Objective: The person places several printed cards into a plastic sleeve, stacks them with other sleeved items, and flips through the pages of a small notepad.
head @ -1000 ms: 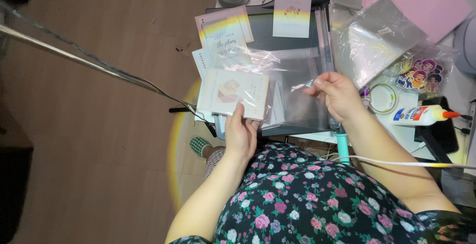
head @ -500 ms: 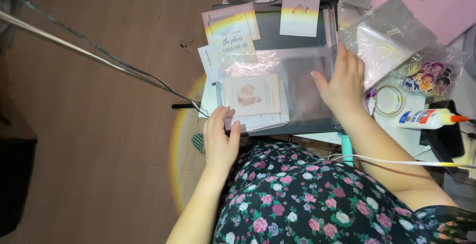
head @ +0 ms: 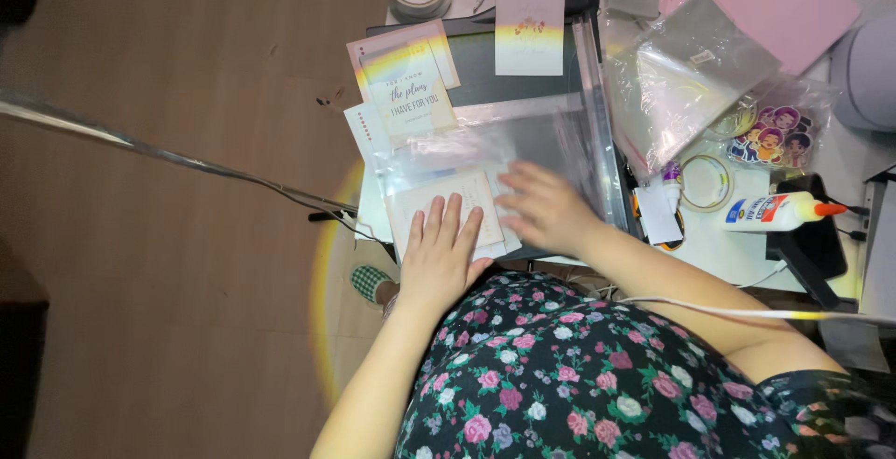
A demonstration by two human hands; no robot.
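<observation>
While both hands lie flat, left (head: 439,258) on the card (head: 446,207), right (head: 546,209) on the sleeve (head: 504,142) at the desk (head: 719,249) edge, the slick plastic could slide and the card skew.

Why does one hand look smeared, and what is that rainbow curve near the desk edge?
Head view: the right hand is motion-blurred, while the left hand lying flat on the bagged card is sharper; a rainbow arc of lens flare curves over the brown floor; the clear plastic bags show pale glare; the dark corners are dim.
</observation>
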